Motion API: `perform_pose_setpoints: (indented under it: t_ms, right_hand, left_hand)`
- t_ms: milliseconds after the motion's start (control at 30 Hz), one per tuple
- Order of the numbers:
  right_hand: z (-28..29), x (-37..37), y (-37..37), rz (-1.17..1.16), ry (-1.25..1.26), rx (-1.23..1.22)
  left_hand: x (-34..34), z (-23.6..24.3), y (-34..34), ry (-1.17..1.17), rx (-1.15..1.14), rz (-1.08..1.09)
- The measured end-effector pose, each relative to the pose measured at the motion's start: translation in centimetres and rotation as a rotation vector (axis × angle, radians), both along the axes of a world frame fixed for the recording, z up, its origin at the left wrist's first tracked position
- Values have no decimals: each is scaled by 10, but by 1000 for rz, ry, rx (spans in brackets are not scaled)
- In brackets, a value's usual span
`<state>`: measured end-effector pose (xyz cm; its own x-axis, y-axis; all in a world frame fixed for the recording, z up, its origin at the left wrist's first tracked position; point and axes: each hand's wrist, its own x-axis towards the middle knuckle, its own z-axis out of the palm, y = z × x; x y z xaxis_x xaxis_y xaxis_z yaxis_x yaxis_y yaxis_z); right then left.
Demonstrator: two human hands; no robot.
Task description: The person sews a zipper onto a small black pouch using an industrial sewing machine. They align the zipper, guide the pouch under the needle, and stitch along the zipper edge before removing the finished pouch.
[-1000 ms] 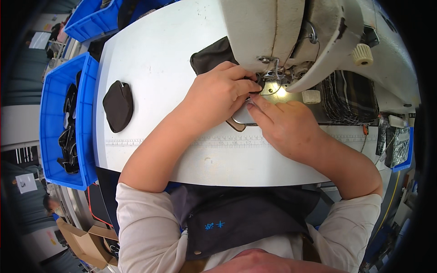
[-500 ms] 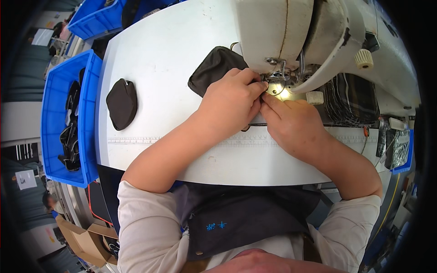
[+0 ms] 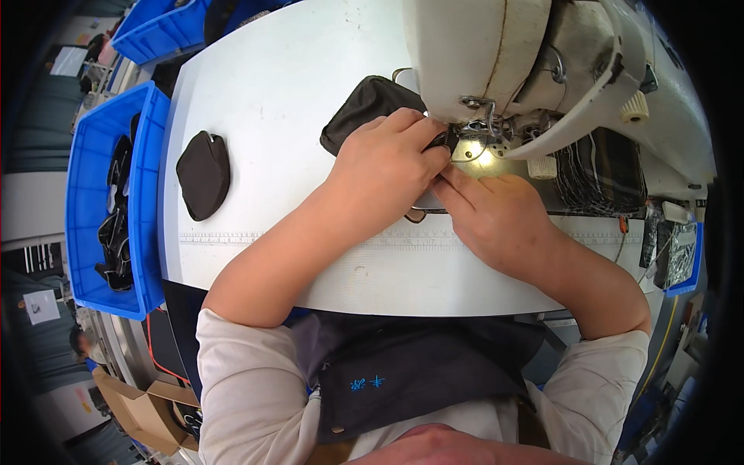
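Dark pouch [image 3: 366, 110], edge pinched by the left hand [image 3: 394, 159], the right hand's [image 3: 500, 211] grip hidden, is best guided flat between both.

Head cam, L fisheye: faces down on hands [image 3: 391, 164], close.

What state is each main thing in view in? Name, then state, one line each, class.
White metal sewing machine, work light on.
Dark brown soft fabric pouch, edge pinched by left hand.
Smaller dark brown rounded fabric piece, lying apart from the hands.
Larger rectangular blue plastic bin, open, holding dark items.
Dark fabric pieces with pale edges, stacked.
Brown cardboard box, flaps open.
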<state>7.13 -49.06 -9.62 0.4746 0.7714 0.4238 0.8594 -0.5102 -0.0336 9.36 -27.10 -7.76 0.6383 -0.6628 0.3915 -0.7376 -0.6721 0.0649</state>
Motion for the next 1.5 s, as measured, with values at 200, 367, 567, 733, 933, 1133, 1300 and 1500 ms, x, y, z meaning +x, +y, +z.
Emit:
perform_pose_setpoints:
  t_ms: [200,367,567,733,933,1133,1300,1500]
  right_hand:
    - [1,0,-3,-4,34,11]
    - [11,2,-9,21,102,-62]
    - [19,0,-16,6,156,-125]
    - [20,2,-16,2,137,-105]
    - [15,3,-13,-80,113,-85]
    - [7,1,-5,179,39,81]
    - [9,-6,-7,169,128,102]
    - [14,-7,-11,165,191,57]
  left_hand:
    - [-2,-1,1,59,-22,11]
    - [-15,3,-11,134,-56,75]
    - [-22,1,-22,142,-50,114]
    - [-21,1,-21,165,-75,116]
    - [-16,-3,-21,156,-132,140]
    - [-9,-4,-12,276,-336,134]
    - [-6,8,2,434,-302,223]
    - [3,13,12,276,-139,-120]
